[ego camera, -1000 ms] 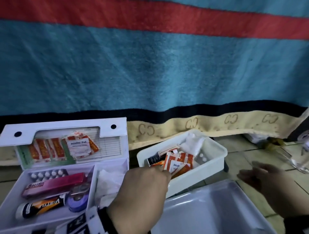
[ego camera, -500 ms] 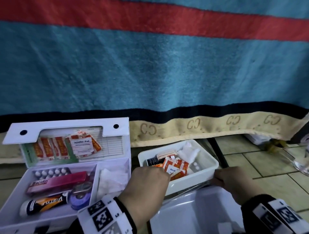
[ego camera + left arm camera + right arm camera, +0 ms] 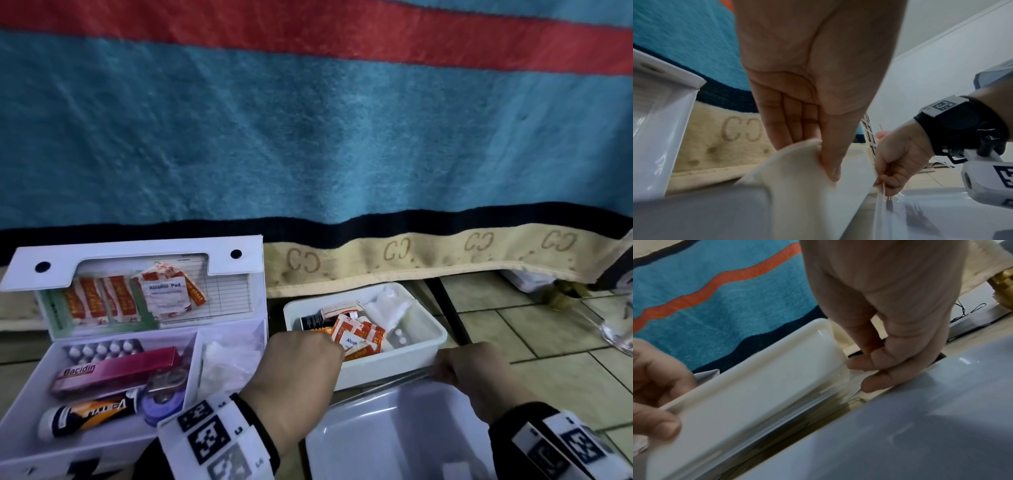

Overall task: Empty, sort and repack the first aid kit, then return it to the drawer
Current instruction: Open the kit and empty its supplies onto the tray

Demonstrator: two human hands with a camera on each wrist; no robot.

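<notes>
The white first aid kit (image 3: 137,253) lies open at the left with a pink box, a tube, tape and pill strips inside. Beside it a white tray (image 3: 387,366) holds orange alcohol-pad sachets (image 3: 356,335), gauze and pills. My left hand (image 3: 301,363) pinches the tray's near left rim, thumb outside the wall and fingers inside, which the left wrist view shows on the tray (image 3: 797,194). My right hand (image 3: 469,366) curls its fingers (image 3: 875,384) over the far edge of a translucent grey-blue bin (image 3: 394,438), just off the tray's near right corner (image 3: 756,394).
A teal blanket (image 3: 308,137) with a red stripe and a beige hem hangs behind everything. Beige floor tiles (image 3: 548,342) lie to the right, with a clear glass object (image 3: 616,329) at the right edge. A dark bar (image 3: 448,308) runs behind the tray.
My right hand came in from the right, where it hung open, and closed on the bin's far edge. My left hand stayed at the tray's rim.
</notes>
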